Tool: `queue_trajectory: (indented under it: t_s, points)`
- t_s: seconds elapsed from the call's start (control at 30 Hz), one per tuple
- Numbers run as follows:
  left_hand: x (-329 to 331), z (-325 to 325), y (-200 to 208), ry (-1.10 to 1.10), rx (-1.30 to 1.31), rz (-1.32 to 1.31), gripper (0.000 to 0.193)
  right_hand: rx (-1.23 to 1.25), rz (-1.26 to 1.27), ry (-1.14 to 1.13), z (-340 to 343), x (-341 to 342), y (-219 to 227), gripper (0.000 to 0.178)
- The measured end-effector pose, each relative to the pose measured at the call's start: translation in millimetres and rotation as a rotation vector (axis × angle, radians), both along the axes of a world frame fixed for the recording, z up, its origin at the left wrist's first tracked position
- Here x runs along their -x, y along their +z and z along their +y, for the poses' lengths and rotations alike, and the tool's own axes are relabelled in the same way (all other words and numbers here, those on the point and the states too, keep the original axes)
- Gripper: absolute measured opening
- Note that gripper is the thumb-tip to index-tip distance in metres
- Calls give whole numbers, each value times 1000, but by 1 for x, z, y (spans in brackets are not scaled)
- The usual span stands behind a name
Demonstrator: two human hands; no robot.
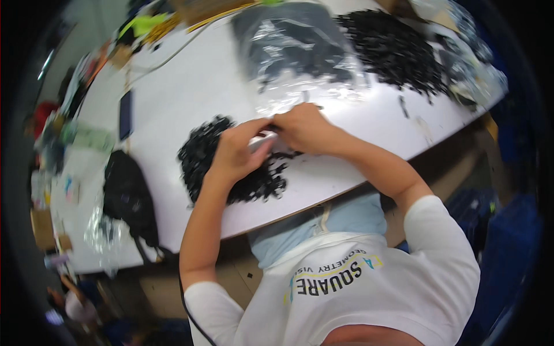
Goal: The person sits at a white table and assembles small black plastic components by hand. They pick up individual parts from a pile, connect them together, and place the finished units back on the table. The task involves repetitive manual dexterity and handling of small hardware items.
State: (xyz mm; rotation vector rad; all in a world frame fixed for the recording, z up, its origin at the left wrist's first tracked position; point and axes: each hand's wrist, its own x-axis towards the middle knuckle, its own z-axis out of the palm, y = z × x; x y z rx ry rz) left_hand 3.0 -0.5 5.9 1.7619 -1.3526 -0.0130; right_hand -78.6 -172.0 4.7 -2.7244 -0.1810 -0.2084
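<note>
My left hand [239,147] and my right hand [306,128] meet over the white table, fingertips pinched together. Between them is a small dark piece, mostly hidden by the fingers; its kind does not show. Under and around my left hand spreads a pile of small black parts [199,153], some of them reaching toward the table's near edge. Just beyond my hands lies a large clear plastic bag [300,49] with dark contents. To its right is a second, bigger heap of black parts [395,49].
A dark phone [126,114] lies on the white table [161,86] at the left. Nearer me is a black bag [128,193] with a strap, beside crumpled clear plastic [104,230]. More plastic bags [476,72] sit at the right end. A cardboard box [210,8] stands at the far edge.
</note>
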Motion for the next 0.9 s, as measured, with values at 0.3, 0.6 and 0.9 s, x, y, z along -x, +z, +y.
queue_trajectory:
  t_s: [0.3, 0.6, 0.9]
  points:
    - [5, -7, -5, 211, 13, -112, 6, 30, -101, 24, 3, 2, -11, 26]
    - [13, -8, -3, -147, 339, 693, 13, -154, -371, 49, 6, 7, 3, 18]
    - [-6, 0, 2, 75, 422, -179, 11, -585, -72, 126, 16, 5, 23, 26]
